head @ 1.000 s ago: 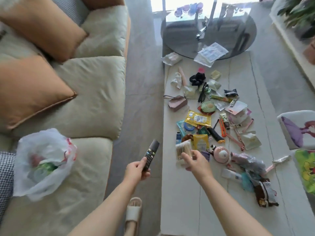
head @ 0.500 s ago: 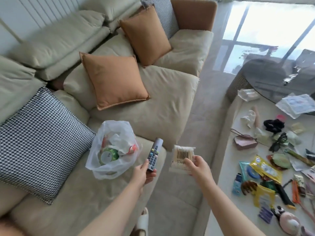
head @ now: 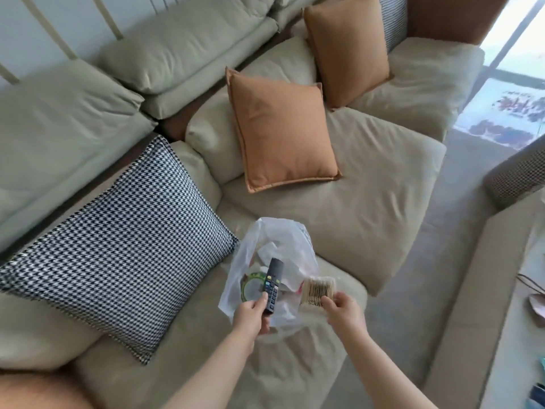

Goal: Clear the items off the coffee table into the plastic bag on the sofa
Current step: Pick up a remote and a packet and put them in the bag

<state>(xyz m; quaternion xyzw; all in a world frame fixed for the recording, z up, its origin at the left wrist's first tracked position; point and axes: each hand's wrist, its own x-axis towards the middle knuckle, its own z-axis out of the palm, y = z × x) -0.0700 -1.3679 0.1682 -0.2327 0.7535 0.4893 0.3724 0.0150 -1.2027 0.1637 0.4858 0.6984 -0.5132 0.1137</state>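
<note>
Two hands over plastic bag (head: 267, 237), left hand (head: 250, 315) gripping remote (head: 272, 286), right hand (head: 343, 308) pinching cotton swab pack (head: 317, 292), label print unreadable

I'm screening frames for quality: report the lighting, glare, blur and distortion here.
Head view: soft daylight, with blown-out glare at the window top right; wide-angle bending curves the sofa edges; slight softness overall, yet the remote and cotton swab pack stay legible.
</note>
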